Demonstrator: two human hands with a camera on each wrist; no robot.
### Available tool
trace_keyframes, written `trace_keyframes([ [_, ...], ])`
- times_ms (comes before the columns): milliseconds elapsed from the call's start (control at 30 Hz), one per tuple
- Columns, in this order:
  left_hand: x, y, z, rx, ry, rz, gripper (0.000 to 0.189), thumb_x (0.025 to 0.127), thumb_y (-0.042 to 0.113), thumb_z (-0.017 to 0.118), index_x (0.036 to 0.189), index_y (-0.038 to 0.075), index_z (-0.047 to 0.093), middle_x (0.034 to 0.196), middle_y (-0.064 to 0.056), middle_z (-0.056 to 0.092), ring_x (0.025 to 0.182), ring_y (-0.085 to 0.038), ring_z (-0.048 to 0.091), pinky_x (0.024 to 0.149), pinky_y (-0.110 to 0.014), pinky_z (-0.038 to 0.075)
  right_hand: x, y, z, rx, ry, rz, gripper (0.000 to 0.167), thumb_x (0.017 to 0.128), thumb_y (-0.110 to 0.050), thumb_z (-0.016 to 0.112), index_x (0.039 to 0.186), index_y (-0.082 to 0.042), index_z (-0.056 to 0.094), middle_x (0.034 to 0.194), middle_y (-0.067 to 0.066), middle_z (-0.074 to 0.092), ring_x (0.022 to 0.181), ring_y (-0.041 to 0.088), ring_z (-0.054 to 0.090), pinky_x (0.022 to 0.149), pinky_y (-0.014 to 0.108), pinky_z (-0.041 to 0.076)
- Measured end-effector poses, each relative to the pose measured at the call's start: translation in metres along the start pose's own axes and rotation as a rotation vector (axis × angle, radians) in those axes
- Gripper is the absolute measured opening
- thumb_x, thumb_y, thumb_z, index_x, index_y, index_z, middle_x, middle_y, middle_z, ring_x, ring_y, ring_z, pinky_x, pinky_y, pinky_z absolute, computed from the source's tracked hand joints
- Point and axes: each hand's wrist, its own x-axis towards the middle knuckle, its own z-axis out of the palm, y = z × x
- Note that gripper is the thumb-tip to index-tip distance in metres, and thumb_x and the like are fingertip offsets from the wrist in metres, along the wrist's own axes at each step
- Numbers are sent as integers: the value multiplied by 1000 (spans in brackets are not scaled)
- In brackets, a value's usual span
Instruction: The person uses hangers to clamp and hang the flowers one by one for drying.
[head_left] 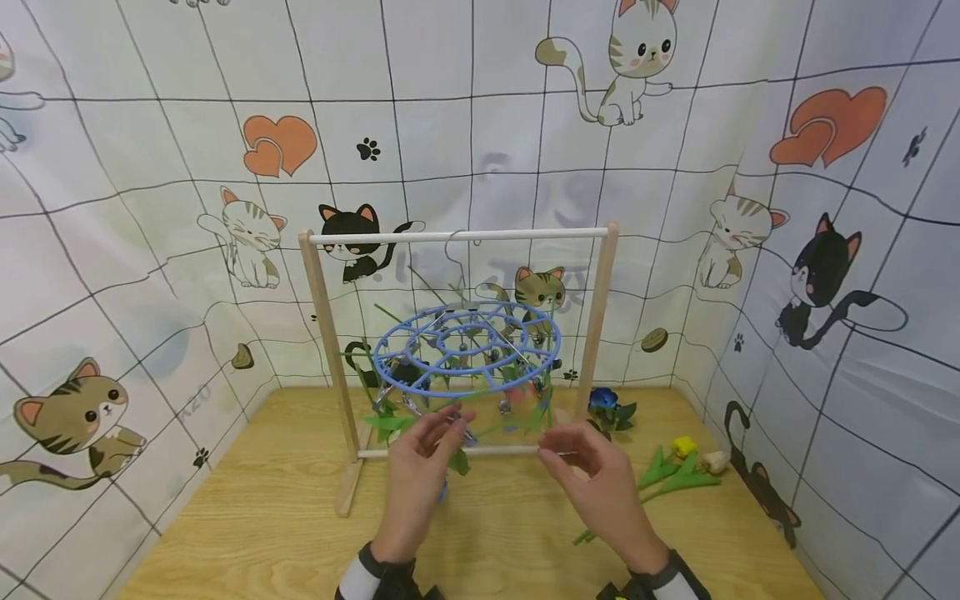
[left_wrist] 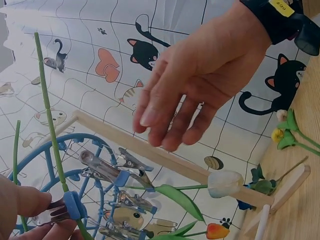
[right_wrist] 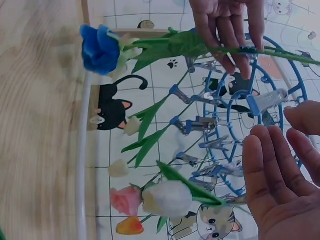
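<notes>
A blue round clip hanger hangs from a wooden stand, with metal clips carrying artificial flowers. My left hand pinches a blue-tipped metal clip at the hanger's near side. A green stem passes through that clip, and the blue flower is at the stem's lower end in the right wrist view. To the right of it, my right hand is raised with fingers relaxed and nothing in them. One loose-hanging clip is close to its fingertips in the right wrist view.
The wooden stand frames the hanger, with a white bar low across it. At the right on the table lie a yellow tulip, a whitish tulip and a blue flower. Cat-printed cloth surrounds the table.
</notes>
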Motion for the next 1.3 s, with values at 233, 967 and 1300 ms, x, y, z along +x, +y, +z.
trace_keyframes([
  [233, 0, 1, -9, -8, -7, -2, 39, 114, 23, 78, 150, 8, 75, 144, -10, 85, 140, -23, 78, 109, -19, 63, -11, 10, -12, -97, -5, 62, 20, 108, -5, 83, 127, -7, 79, 123, 6, 84, 109, 6, 79, 92, 27, 71],
  [967, 11, 2, -35, 88, -17, -17, 39, 118, 28, 73, 156, 16, 73, 148, -6, 83, 148, -25, 73, 109, -14, 59, -39, 40, -48, -386, -5, 253, 24, 105, -11, 88, 121, -27, 81, 117, -12, 85, 105, 1, 77, 95, 27, 70],
  [1300, 18, 1, -47, 109, -10, 3, 37, 119, 22, 71, 155, 14, 73, 147, -8, 83, 137, -9, 78, 110, -14, 60, -44, 50, -61, -426, -44, 328, 19, 107, -15, 87, 121, -26, 82, 113, -10, 85, 103, 1, 77, 91, 30, 69],
])
